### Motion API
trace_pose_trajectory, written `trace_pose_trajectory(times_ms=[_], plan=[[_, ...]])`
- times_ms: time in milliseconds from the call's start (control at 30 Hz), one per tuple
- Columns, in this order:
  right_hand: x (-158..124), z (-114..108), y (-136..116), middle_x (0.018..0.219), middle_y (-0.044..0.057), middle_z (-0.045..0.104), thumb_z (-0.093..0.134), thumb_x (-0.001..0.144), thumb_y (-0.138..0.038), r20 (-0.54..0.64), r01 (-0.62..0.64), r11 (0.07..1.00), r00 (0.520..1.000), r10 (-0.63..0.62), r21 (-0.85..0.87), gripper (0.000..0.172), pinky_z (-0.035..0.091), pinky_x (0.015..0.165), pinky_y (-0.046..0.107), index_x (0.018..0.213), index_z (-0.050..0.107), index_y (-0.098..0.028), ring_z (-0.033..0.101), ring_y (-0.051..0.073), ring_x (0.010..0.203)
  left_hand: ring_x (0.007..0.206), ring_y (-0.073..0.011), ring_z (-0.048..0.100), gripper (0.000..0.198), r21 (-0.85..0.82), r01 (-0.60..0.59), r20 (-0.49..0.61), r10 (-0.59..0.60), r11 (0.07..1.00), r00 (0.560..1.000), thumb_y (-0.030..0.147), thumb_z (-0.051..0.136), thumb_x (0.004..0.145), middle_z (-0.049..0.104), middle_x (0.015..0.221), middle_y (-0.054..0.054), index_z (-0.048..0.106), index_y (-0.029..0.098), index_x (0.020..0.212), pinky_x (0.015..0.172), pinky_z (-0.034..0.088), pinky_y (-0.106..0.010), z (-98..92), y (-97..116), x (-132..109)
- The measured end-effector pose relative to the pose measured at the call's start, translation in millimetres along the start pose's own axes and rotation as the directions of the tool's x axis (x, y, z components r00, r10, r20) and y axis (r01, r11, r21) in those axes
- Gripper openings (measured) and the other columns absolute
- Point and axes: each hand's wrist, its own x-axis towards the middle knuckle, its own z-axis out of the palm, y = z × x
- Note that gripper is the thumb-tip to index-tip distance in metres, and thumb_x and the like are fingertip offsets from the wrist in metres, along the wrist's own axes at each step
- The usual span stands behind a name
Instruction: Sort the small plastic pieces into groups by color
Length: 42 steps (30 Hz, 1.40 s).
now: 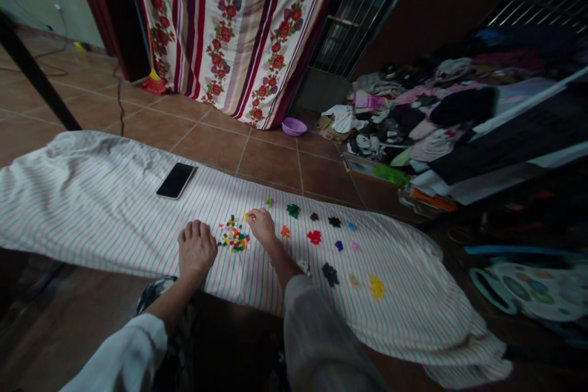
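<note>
My right hand (263, 226) is in a pinch, with a small yellow piece (246, 217) at its fingertips, just off the right edge of a mixed heap. The mixed heap (234, 240) holds small red, yellow, green, orange and white pieces. On the heap's left, my left hand (196, 250) rests palm down on the striped cloth (114, 208), its fingers laid on the fabric and nothing visible in them. Single-colour piles spread to the right, among them dark green (293, 211), orange (285, 231), red (314, 237), dark grey (329, 274) and yellow (376, 287).
A phone (176, 180) lies on the cloth at the far left of the heap. Beyond the cloth are a tiled floor, a purple basin (294, 127), a floral curtain (225, 30) and a red broom (155, 84). Heaped clothes (413, 110) fill the right side.
</note>
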Motion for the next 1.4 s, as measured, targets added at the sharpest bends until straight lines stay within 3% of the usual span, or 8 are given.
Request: trace_pose_trajectory(times_ms=[367, 633, 833, 1033, 1200, 1400], plan=[[4, -3, 5, 0.094, 0.004, 0.069, 0.060, 0.085, -0.012, -0.019, 0.012, 0.997, 1.000, -0.011, 0.079, 0.012, 0.046, 0.087, 0.027, 0.086, 0.069, -0.021, 0.063, 0.017, 0.092, 0.109, -0.0305, 0.052, 0.020, 0.013, -0.012, -0.012, 0.013, 1.000, 1.000, 0.023, 0.041, 0.093, 0.060, 0.107, -0.014, 0.058, 0.014, 0.099, 0.091, 0.037, -0.043, 2.5, -2, 0], [7, -6, 11, 0.086, 0.000, 0.072, 0.058, 0.084, -0.018, -0.103, -0.129, 0.961, 0.982, 0.157, 0.243, 0.009, 0.051, 0.078, 0.026, 0.087, 0.065, -0.024, 0.068, 0.016, 0.081, 0.108, -0.0302, 0.052, 0.020, 0.029, -0.018, -0.016, 0.019, 0.999, 1.000, 0.023, 0.042, 0.093, 0.061, 0.105, -0.013, 0.059, 0.015, 0.099, 0.091, 0.038, -0.043, 2.8, -1, 0], [20, -17, 31, 0.090, 0.002, 0.075, 0.056, 0.081, -0.017, -0.201, -0.174, 0.939, 0.950, 0.240, 0.297, 0.015, 0.052, 0.080, 0.027, 0.090, 0.066, -0.024, 0.069, 0.017, 0.083, 0.108, -0.0308, 0.052, 0.020, 0.035, -0.018, -0.022, 0.019, 0.999, 1.000, 0.023, 0.042, 0.092, 0.061, 0.106, -0.014, 0.060, 0.014, 0.098, 0.091, 0.038, -0.044, 3.9, 0, 1], [41, -37, 51, 0.092, 0.006, 0.076, 0.048, 0.076, -0.013, -0.206, -0.215, 0.937, 0.939, 0.275, 0.275, 0.024, 0.052, 0.086, 0.031, 0.085, 0.069, -0.020, 0.070, 0.021, 0.088, 0.109, -0.0310, 0.052, 0.021, 0.030, -0.021, -0.022, 0.022, 0.999, 1.000, 0.022, 0.043, 0.092, 0.061, 0.108, -0.014, 0.060, 0.013, 0.100, 0.093, 0.038, -0.045, 3.3, 1, 1], [51, -43, 58, 0.095, 0.008, 0.077, 0.045, 0.077, -0.013, -0.195, -0.224, 0.950, 0.944, 0.268, 0.218, 0.030, 0.051, 0.089, 0.032, 0.086, 0.073, -0.019, 0.069, 0.022, 0.093, 0.108, -0.0306, 0.053, 0.019, 0.025, -0.020, -0.018, 0.021, 0.999, 1.000, 0.022, 0.045, 0.091, 0.061, 0.107, -0.014, 0.060, 0.014, 0.100, 0.092, 0.038, -0.044, 1.1, 1, 1], [57, -38, 58, 0.100, 0.009, 0.075, 0.047, 0.081, -0.010, -0.210, -0.138, 0.978, 0.963, 0.170, 0.156, 0.031, 0.050, 0.093, 0.031, 0.090, 0.075, -0.018, 0.068, 0.021, 0.098, 0.105, -0.0297, 0.054, 0.017, 0.031, -0.019, -0.012, 0.020, 0.999, 1.000, 0.022, 0.044, 0.092, 0.061, 0.105, -0.013, 0.059, 0.015, 0.098, 0.090, 0.039, -0.044, 0.8, 1, 2]])
